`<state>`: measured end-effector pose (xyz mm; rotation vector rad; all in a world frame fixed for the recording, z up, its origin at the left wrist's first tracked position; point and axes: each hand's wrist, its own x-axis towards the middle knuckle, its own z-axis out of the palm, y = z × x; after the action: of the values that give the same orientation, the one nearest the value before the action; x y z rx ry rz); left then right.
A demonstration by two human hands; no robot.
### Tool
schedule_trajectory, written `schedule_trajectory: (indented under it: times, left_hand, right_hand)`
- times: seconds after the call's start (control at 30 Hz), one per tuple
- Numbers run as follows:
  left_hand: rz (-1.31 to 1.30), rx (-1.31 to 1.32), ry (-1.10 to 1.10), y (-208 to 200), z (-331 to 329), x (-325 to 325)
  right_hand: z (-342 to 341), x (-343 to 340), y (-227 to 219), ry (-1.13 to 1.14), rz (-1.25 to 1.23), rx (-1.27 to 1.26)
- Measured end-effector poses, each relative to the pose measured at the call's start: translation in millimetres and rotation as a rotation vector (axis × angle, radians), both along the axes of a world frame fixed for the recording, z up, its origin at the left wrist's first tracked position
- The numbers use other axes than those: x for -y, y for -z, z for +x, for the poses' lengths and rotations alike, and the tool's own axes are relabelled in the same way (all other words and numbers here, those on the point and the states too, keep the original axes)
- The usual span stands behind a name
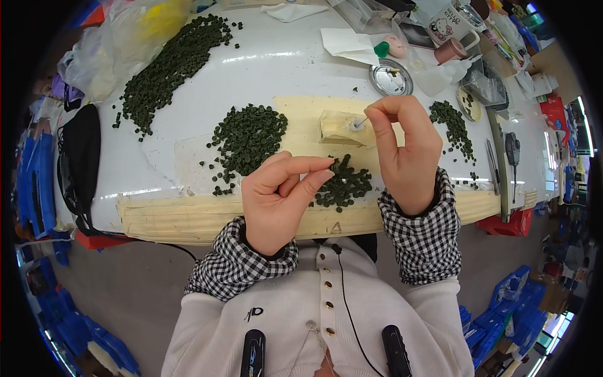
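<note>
My left hand point(279, 198) is closed in a pinch, thumb against forefinger, above a small pile of dark green pieces point(342, 185). Dark green shows at its fingertips, but I cannot tell whether a piece is held or lies behind. My right hand point(408, 144) pinches a thin needle-like rod point(362, 122). The rod's far end is over a small whitish lump on a cream block point(338, 129). Left of the block lies a larger heap of small dark green cone-like pieces point(251, 135).
A long heap of green pieces point(169, 69) lies far left, beside plastic bags point(107, 56). At the right are a round metal lid point(391, 77), another scatter of pieces point(453, 125), tweezers point(492, 164) and a white mug point(449, 25). Padded cream edging point(169, 217) lines the front.
</note>
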<state>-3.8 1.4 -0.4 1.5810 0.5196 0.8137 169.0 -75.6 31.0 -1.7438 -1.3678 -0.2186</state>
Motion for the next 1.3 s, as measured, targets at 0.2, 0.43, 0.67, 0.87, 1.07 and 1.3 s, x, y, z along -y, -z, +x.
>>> schedule_trajectory:
  times: [0.2,0.43,0.67,0.87,1.07,1.3]
  left_hand:
    - [-0.018,0.006,-0.013,-0.8,0.2,-0.1]
    - [-0.009,-0.001,-0.011,-0.4,-1.2,-0.5]
    - [0.016,-0.014,-0.004,0.2,-0.4,-1.0]
    - [0.025,-0.022,0.015,-0.3,-0.3,-1.1]
    - [0.004,-0.024,0.054,0.1,-0.8,-0.2]
    - [0.019,-0.023,0.062,-1.2,-0.1,-0.8]
  right_hand:
    - [-8.0,8.8,-5.9,0.056,0.0,0.041]
    - [-41.0,39.6,-2.0,-0.206,-0.127,-0.326]
    - [-46.5,40.8,11.3,-0.228,-0.073,-0.335]
    - [-43.8,41.1,10.1,-0.266,-0.09,-0.346]
    - [-39.5,45.2,14.2,-0.294,-0.105,-0.353]
    - [-40.4,47.2,14.4,-0.298,-0.102,-0.452]
